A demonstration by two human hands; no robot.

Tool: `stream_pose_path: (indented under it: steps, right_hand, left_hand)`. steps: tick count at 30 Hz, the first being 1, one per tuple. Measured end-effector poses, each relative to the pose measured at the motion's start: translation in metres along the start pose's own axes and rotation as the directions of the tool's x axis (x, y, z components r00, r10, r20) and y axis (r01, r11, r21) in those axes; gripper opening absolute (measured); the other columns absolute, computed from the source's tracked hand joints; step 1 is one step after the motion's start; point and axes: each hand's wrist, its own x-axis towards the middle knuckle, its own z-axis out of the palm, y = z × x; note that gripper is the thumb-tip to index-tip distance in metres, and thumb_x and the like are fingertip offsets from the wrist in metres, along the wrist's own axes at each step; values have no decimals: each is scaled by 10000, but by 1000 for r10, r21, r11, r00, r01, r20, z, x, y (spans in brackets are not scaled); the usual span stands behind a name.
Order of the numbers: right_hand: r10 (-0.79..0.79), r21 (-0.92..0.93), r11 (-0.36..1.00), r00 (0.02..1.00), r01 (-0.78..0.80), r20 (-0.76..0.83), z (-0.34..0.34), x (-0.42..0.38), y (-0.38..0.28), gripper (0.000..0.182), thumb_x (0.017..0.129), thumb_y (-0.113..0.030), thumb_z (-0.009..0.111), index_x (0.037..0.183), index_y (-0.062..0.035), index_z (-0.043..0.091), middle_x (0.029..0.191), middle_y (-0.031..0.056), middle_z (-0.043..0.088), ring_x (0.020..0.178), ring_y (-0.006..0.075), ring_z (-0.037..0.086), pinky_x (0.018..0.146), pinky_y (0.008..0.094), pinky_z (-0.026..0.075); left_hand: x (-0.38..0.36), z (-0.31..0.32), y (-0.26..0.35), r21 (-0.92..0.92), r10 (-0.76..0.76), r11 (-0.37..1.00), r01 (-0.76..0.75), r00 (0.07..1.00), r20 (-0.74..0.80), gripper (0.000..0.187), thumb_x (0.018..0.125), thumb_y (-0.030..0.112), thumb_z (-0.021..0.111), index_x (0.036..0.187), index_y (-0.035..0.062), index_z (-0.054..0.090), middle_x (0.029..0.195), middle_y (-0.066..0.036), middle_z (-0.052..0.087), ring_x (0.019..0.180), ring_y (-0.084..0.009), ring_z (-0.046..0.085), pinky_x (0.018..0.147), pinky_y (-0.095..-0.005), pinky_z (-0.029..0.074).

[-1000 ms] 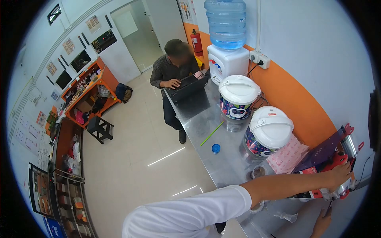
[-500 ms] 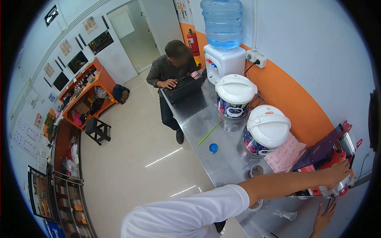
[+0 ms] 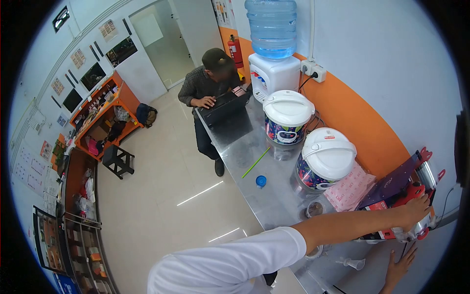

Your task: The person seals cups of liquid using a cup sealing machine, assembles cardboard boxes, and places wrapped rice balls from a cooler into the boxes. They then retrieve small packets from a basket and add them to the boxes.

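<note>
At the far right, my left hand (image 3: 416, 214) reaches over the counter onto a red-and-silver machine (image 3: 415, 190). Its fingers curl over the top; exactly which part they grip is partly hidden. Beneath that hand are a shiny silver cylinder (image 3: 422, 226) and some clear plastic. My right hand (image 3: 399, 267) is lower down, its fingers spread beside a thin dark bar under the machine. A clear plastic funnel-shaped piece (image 3: 353, 263) lies to the left of the right hand. A clear cup with brown contents (image 3: 315, 209) stands beyond my left forearm.
Two white-lidded rice cookers (image 3: 327, 154) and pink printed sheets (image 3: 348, 188) line the wall side of the steel counter (image 3: 235, 147). A green straw (image 3: 255, 162) and blue cap (image 3: 261, 181) lie there. A person (image 3: 208, 93) uses a laptop (image 3: 225, 107) beside a water dispenser (image 3: 274, 76).
The whole view shifts slightly. My left hand stays on the machine with little movement. My right hand remains just below it, fingers still spread.
</note>
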Motion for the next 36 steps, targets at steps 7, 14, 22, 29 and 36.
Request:
stream_pose_path:
  steps: [7, 14, 22, 29, 36]
  right_hand:
    - [-14, 10, 1000, 994, 15, -112, 4, 0, 2, 866, 910, -484, 646, 1612, -206, 220, 1637, 230, 226, 1474, 458, 269, 1151, 577, 308]
    - [14, -41, 999, 994, -18, -105, 5, 2, 5, 847, 918, -468, 637, 1612, -214, 224, 1644, 222, 212, 1463, 497, 262, 1144, 607, 298]
    - [53, -114, 991, 986, -71, -158, 3, 1, -2, 896, 889, -469, 668, 1615, -211, 211, 1656, 187, 204, 1469, 463, 275, 1088, 678, 323]
    - [61, -72, 994, 979, -77, -193, -8, -4, -11, 896, 879, -402, 703, 1610, -219, 218, 1654, 169, 216, 1459, 453, 297, 1100, 651, 339]
    - [45, 45, 998, 984, -38, -172, -17, -5, -20, 851, 866, -197, 724, 1581, -104, 271, 1596, 248, 305, 1427, 489, 317, 1141, 550, 345]
  left_hand:
    - [0, -1, 0, -8, -14, 1000, 14, 1000, 6, 1105, 518, 455, 884, 1410, -51, 472, 1441, -259, 461, 1410, -443, 343, 1222, -577, 122]
    - [1, 0, -1, -21, -16, 1000, 16, 1000, 5, 1101, 522, 436, 877, 1419, -53, 464, 1443, -253, 455, 1425, -432, 331, 1225, -585, 123]
    - [1, 1, -1, -12, -23, 1000, 23, 999, -21, 1168, 443, 486, 922, 1404, -10, 481, 1386, -215, 494, 1375, -391, 364, 1223, -575, 125]
    - [-3, -7, -4, -20, -6, 1000, 6, 1000, 7, 1200, 438, 487, 922, 1429, -11, 464, 1409, -204, 481, 1375, -380, 367, 1227, -582, 99]
    - [-5, -7, -7, -21, 15, 1000, -15, 1000, 24, 1219, 447, 500, 918, 1447, -14, 446, 1447, -225, 454, 1413, -392, 333, 1226, -596, 107]
